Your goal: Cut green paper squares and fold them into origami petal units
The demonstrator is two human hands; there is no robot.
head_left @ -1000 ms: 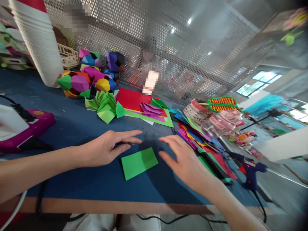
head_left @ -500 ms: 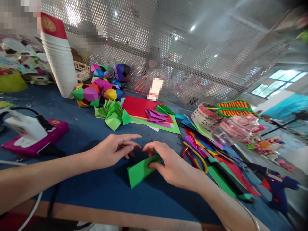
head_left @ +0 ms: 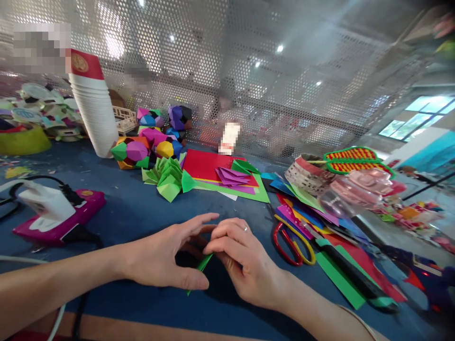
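Observation:
Between my hands a small folded piece of green paper (head_left: 205, 263) is tilted, seen nearly edge-on just above the blue tabletop (head_left: 142, 303). My right hand (head_left: 245, 260) pinches its upper end with thumb and fingertips curled together. Around its lower part is my left hand (head_left: 167, 253), thumb lying across the near side, index finger stretched forward and other fingers partly hidden behind. Most of the paper is covered by the left thumb and the shade under the hand.
Red-and-yellow scissors (head_left: 293, 241) and a black-handled cutter (head_left: 355, 272) lie right, by a glue gun (head_left: 423, 274). Ahead are a green folded-paper piece (head_left: 168, 177) and a red paper stack (head_left: 202, 163). A paper cup stack (head_left: 94, 109) and purple power strip (head_left: 90, 203) stand left.
The green paper has turned from lying broadside to nearly edge-on and shifted slightly left. My left hand has come round it, while my right hand has closed at its upper end.

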